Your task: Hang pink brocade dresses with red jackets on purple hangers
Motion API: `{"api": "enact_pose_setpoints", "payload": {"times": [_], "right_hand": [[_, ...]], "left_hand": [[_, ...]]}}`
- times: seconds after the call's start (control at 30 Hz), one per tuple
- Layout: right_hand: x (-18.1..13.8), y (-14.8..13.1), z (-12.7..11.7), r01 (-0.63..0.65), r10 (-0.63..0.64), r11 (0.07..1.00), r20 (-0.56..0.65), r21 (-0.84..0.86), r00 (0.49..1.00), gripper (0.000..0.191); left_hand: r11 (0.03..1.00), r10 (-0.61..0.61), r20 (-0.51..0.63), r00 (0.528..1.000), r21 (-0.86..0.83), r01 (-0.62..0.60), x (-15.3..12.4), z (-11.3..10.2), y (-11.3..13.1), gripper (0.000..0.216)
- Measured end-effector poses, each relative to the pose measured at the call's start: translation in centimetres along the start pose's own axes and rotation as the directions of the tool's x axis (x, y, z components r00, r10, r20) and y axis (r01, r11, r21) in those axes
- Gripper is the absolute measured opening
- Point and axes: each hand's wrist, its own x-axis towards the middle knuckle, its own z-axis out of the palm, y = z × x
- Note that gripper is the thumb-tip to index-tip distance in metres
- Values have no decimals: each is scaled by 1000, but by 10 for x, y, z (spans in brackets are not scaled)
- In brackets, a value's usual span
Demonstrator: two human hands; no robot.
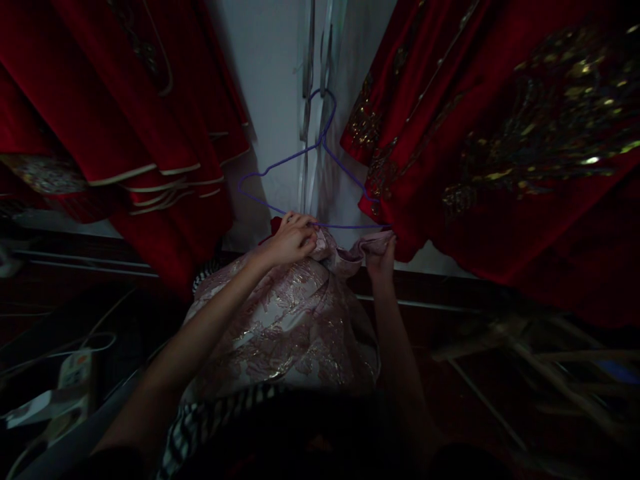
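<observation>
A purple wire hanger hangs by its hook from the narrow handle of a white cabinet. Below it, a pale pink brocade garment with shiny metallic patterning spreads downward in front of me. My left hand is closed on the garment's upper edge, right at the hanger's lower bar. Further right, my right hand pinches the edge of the same garment just under the bar's right end. Both sets of fingertips are partly hidden by cloth and dim light.
Red gold-trimmed garments hang on the left, and red sequined ones on the right, close to my right hand. Behind the hanger stands the white cabinet. A power strip with cords lies low left; a wooden frame lies low right.
</observation>
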Motion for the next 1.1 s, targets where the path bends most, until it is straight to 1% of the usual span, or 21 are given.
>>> {"api": "enact_pose_setpoints", "payload": {"times": [0.1, 0.17, 0.27, 0.37, 0.43, 0.53, 0.67, 0.8, 0.9, 1.1], "right_hand": [[-10, 0, 15, -39, 41, 996, 30, -78, 999, 44], [-19, 2, 25, -19, 27, 980, 40, -200, 999, 43], [-34, 9, 42, 25, 4, 921, 74, -390, 997, 37], [-45, 15, 55, 24, 40, 886, 127, -463, 991, 36], [-47, 16, 58, 28, 39, 885, 134, -464, 990, 36], [-42, 12, 55, 48, -17, 895, 75, -444, 997, 36], [-28, -6, 44, 127, -148, 932, -36, -340, 988, 33], [-21, -25, 36, 221, -245, 947, -82, -234, 966, 31], [-19, -32, 34, 228, -257, 947, -104, -228, 961, 34], [-15, -36, 29, 226, -255, 956, -148, -188, 956, 34]], "left_hand": [[1000, -1, -6, 1000, -5, 1, 1, 7, 2, 20], [1000, 1, -6, 1000, -9, -1, 1, 9, 6, 20], [1000, 5, -6, 1000, -25, -5, 0, 8, 13, 21], [999, -3, -22, 1000, -43, 2, -1, 6, 19, 20], [999, -15, -35, 999, -51, 13, -3, 5, 19, 20], [998, -29, -40, 999, -58, 27, -6, 4, 15, 20], [1000, -26, -37, 999, -5, 26, -11, -1, 10, 21], [997, -15, -48, 999, 79, 18, -15, -4, 11, 24], [995, -31, -47, 998, 94, 35, -14, -4, 14, 25], [994, -52, -55, 997, 94, 57, -11, -2, 17, 23]]}}
